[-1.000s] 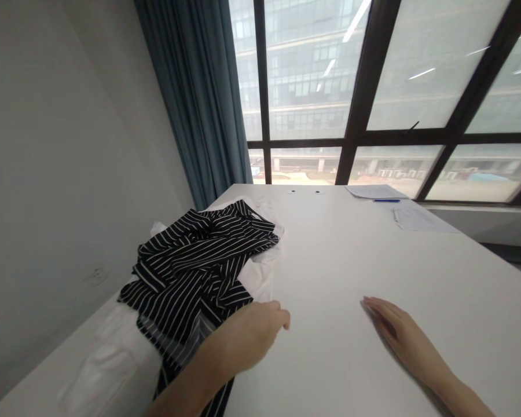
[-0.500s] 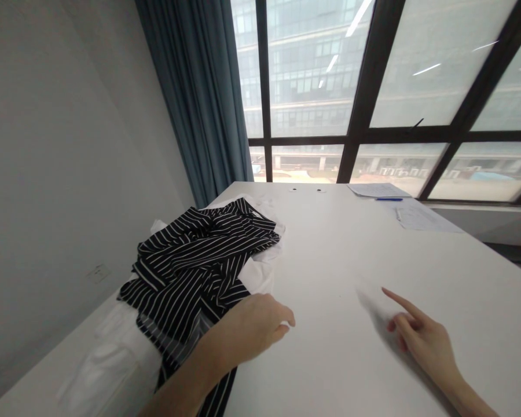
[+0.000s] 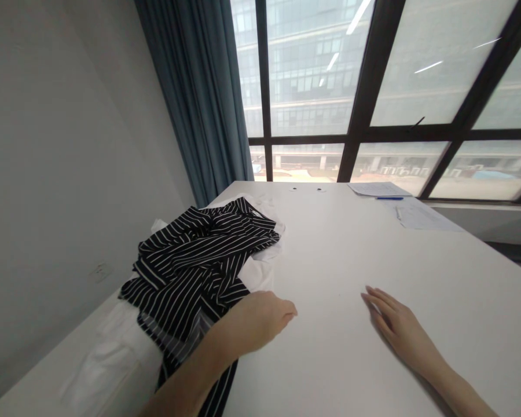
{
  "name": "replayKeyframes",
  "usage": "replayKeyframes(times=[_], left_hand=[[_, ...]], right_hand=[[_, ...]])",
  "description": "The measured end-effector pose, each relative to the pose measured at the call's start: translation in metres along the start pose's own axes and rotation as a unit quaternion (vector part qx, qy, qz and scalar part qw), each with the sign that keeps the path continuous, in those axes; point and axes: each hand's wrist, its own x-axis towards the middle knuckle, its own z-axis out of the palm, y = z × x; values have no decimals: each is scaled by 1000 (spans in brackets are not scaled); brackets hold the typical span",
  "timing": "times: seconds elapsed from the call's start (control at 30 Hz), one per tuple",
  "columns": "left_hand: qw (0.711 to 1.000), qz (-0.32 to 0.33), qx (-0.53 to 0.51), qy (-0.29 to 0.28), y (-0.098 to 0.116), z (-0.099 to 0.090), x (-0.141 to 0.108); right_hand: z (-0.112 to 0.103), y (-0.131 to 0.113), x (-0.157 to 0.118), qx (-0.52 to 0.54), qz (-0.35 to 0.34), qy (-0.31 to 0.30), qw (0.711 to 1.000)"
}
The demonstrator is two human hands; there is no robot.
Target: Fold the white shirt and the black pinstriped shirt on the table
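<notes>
White cloth [image 3: 108,370] lay at left, partly beneath a crumpled black-and-white striped garment [image 3: 204,249]. The left hand [image 3: 260,321] was at the garment's near right edge, fingers bent together; whether they gripped anything was unclear. Rightward, the right hand [image 3: 393,324], fingers loosely outstretched, was low over the white table [image 3: 330,249]. Papers [image 3: 425,215] lay far right.

text: none legible | papers [image 3: 377,189]: marks too faint to read | labels, numbers: none legible
</notes>
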Motion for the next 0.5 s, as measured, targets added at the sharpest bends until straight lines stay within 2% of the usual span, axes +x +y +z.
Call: replayKeyframes(times=[0.13, 0.3, 0.4, 0.5], left_hand=[[998, 26, -52, 27, -9, 36, 17], [996, 5, -6, 86, -21, 95, 25], [996, -12, -14, 82, -29, 110, 24], [996, -16, -20, 85, -33, 111, 24]], right_hand=[[5, 2, -2, -32, -20, -7, 999], [4, 1, -1, -38, -25, -8, 999], [4, 2, -1, -40, -26, -10, 999], [4, 2, -1, -39, -25, -13, 999]])
